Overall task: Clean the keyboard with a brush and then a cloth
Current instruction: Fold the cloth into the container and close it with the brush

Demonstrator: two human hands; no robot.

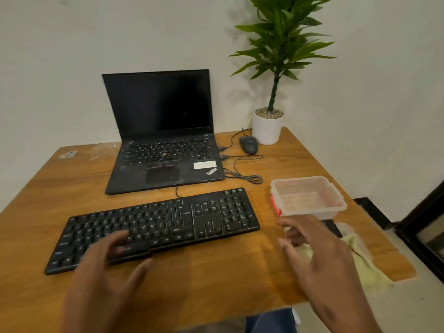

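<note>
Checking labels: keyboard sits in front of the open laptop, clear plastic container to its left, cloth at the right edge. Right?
Not quite. The head view shows the plastic container to the right of the keyboard, not left. The laptop and cloth are as stated.

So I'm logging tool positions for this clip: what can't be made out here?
- Brush: none identifiable; a dark object lies mostly behind the right hand, head view.
- Cloth: near part covered by that hand.
- Keyboard legends: blurred; left hand covers the lower-left keys.
</note>
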